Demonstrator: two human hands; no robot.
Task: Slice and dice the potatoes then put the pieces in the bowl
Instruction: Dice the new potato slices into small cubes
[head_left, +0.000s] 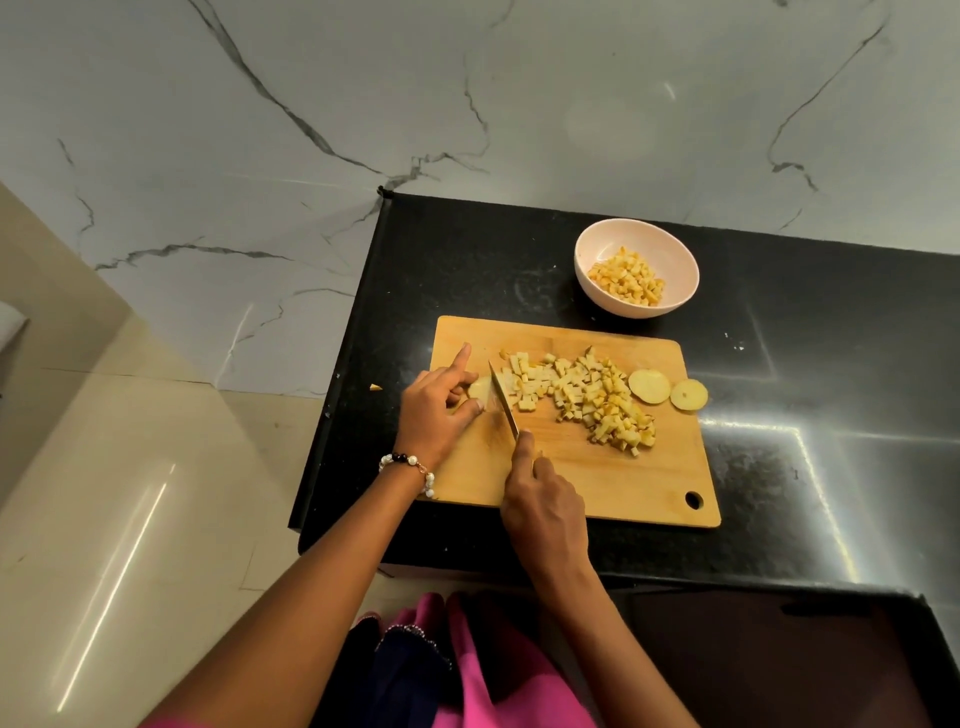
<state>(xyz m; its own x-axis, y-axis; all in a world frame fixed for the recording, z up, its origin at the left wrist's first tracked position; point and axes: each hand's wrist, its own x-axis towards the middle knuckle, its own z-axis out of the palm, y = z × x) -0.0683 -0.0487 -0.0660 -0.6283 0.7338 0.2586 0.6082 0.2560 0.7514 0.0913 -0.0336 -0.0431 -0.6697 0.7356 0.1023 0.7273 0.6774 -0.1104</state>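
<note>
- Left hand (434, 410): curled around a potato piece (480, 391) at the left end of the cutting board (597, 467), index finger raised and pointing away; a beaded bracelet (410, 467) circles the wrist.
- Right hand (545, 506): grips the handle of a knife (504, 402), index finger laid along its spine; the blade stands just beside the held piece.
- Diced potato (587, 397): a loose heap across the board's middle; two round potato slices (667, 389) lie flat at its right end.
- Bowl (636, 236): pale, beyond the board, holding potato cubes (626, 275).
- Surface (805, 364): black, speckled, glossy, set against a white marble-veined wall (260, 130); beige floor tiles (130, 493) at left.
</note>
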